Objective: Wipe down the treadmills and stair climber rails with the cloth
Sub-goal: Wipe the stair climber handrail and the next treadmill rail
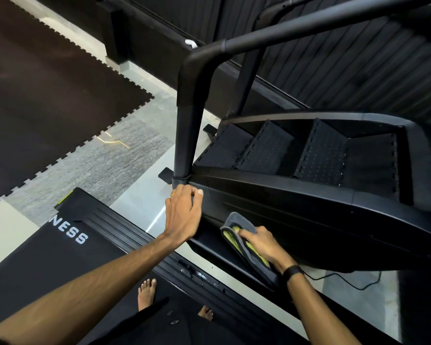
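**Down low on the stair climber's side panel**

Right now the person stands barefoot on the treadmill (pixel 67 257) belt, leaning toward the stair climber (pixel 309 202) parked just beside it, with a strip of pale floor (pixel 139 210) between the two machines. The right hand (pixel 264 244) presses a grey cloth (pixel 244 241) with a yellow-green inner face flat against the climber's black side panel, low down near its bottom edge; the fingers lie spread over the folded cloth and the thumb side curls onto it, so the cloth is held between palm and panel. A dark band (pixel 293 271) sits on that wrist.

The left hand (pixel 183 215) reaches out to the corner of the panel just under the foot of the handrail post (pixel 187 135). Its fingers bend over the panel's top edge and the thumb tip touches the front face, a light bracing hold rather than a full grasp. A thin ring shows on one finger.

The post rises from that corner, bends and runs off as a rail (pixel 309 23) toward the upper right. Three studded steps (pixel 266 148) show inside the climber's frame. A black cable (pixel 353 282) trails on the floor under the machine. Off to the left lies dark interlocking matting (pixel 47 95), and both bare feet (pixel 146 293) are on the belt.
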